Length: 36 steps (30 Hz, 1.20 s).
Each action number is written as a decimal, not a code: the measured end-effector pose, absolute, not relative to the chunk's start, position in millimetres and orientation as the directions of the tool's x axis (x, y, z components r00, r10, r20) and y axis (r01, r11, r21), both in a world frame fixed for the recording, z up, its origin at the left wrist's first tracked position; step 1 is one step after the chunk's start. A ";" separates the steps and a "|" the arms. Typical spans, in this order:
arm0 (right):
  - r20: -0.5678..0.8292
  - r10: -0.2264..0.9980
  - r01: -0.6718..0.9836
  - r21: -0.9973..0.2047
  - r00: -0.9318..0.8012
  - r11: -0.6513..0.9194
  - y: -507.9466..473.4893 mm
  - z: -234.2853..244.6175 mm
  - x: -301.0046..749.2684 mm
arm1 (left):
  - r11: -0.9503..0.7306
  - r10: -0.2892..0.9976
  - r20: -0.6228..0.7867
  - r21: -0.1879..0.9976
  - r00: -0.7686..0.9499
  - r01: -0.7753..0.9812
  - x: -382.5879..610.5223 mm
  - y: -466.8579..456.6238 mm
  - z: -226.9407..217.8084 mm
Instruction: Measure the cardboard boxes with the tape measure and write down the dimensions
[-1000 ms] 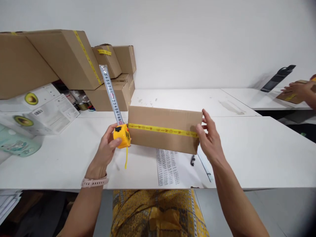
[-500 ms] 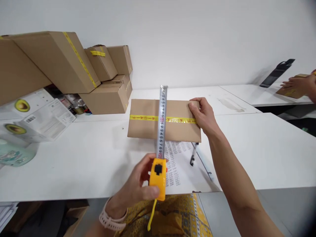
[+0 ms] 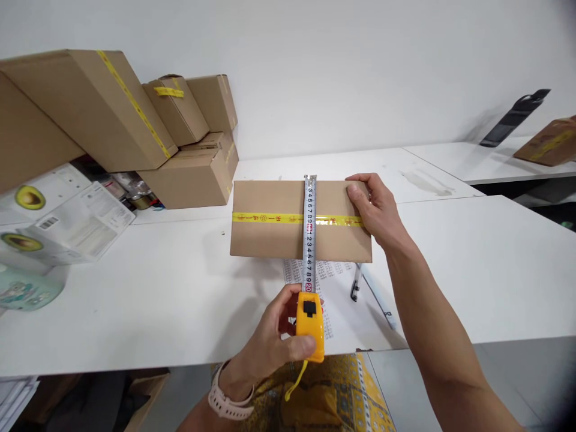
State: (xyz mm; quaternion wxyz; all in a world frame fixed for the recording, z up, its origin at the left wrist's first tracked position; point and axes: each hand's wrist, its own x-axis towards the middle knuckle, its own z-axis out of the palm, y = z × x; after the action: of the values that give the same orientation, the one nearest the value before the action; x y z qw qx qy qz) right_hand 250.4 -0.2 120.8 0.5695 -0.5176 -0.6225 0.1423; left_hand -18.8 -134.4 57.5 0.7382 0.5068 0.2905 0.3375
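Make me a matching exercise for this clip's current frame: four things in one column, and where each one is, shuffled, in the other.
Things:
1. Tape measure
2. Front box
3. Pen
4. Black bottle

Places:
A. Off to the right, by the wall
B. Gripped at one end by the right hand
C. Beside the rows of print on the paper sheet
D. In the left hand, blade pulled out

Right pairs: 1-D, 2-B, 3-C, 4-A
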 end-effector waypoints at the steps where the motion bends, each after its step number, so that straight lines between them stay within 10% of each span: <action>1: 0.561 0.806 0.482 -0.768 0.188 0.422 0.1 120.6 250.3 | 0.261 0.790 -0.089 0.944 0.606 -0.202 -17.9 -133.7 56.6; 28: 0.567 0.797 0.474 -0.771 0.207 0.425 -3.5 120.0 247.5 | 0.309 0.760 -0.070 0.914 0.646 -0.264 -12.5 -130.9 46.2; 36: 0.668 0.744 0.735 -0.515 0.021 0.442 -8.8 135.0 246.5 | 0.341 0.767 -0.116 0.907 0.631 -0.248 -12.3 -136.2 38.3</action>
State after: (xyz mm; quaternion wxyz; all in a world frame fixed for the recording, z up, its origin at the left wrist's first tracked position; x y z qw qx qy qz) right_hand 246.5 -8.8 135.0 0.4810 -0.5284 -0.6996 0.0045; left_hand -12.3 -136.2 38.3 0.7708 0.4704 0.2761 0.3292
